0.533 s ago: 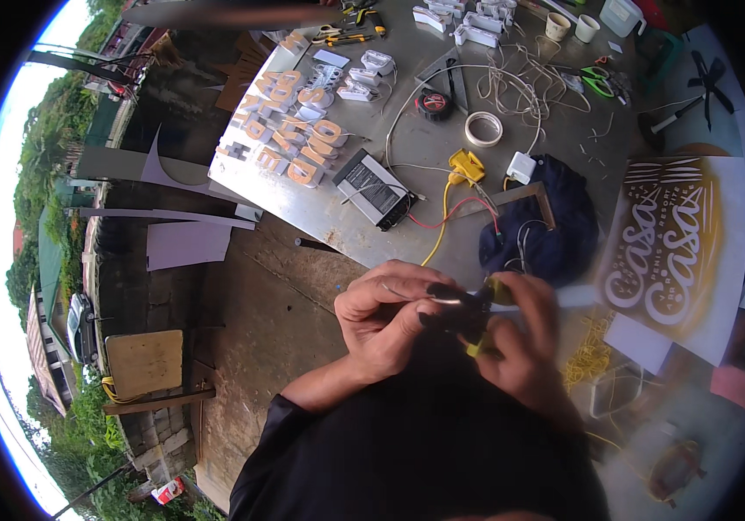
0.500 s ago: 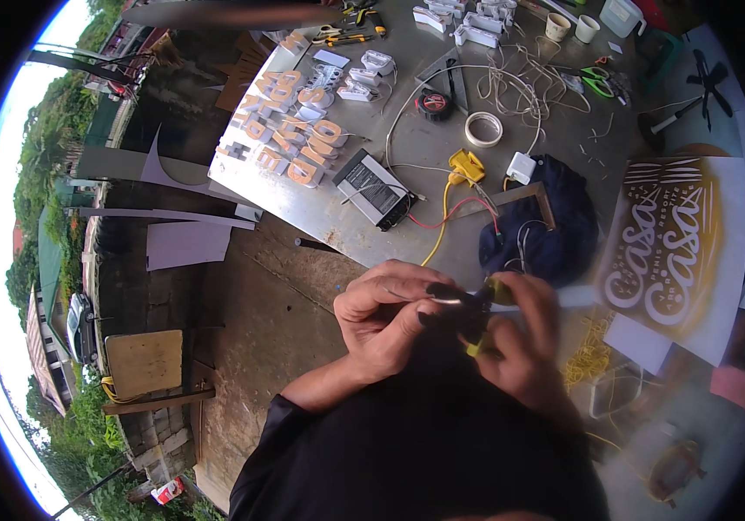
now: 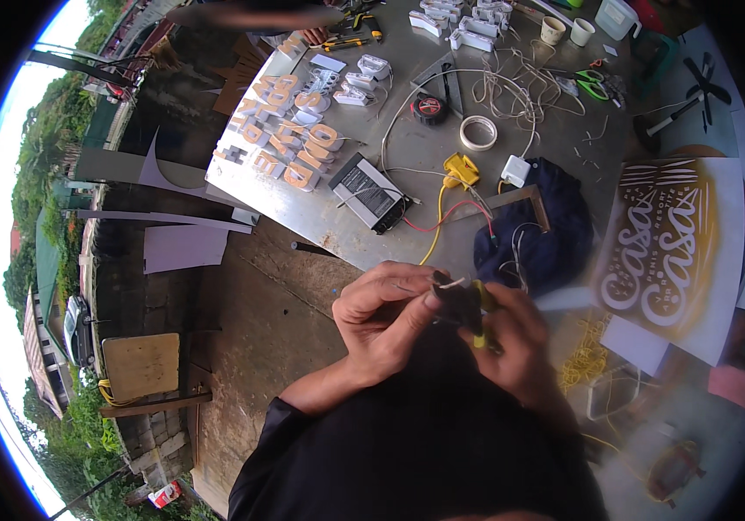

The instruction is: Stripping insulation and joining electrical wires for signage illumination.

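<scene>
Got a small dark piece with a pale strip at its top, held up in front of the black shirt, near the metal table. Pinched between thumb and fingers of the left hand. Gripping a yellow-and-dark tool in the right hand, right up close to the dark piece; can't tell what kind, too blurry, nor whether actually touching. Just past the hands, a bunched navy cloth with a metal square partly over it, then a yellow plug and a silver-and-black box. Further out, a tape roll, a red-and-black tape measure, and rows of block letters on the left. Off to the right, a big brown-and-white lettered sheet. Way up at the far end, somebody else's hand beside yellow-and-black tools.
</scene>
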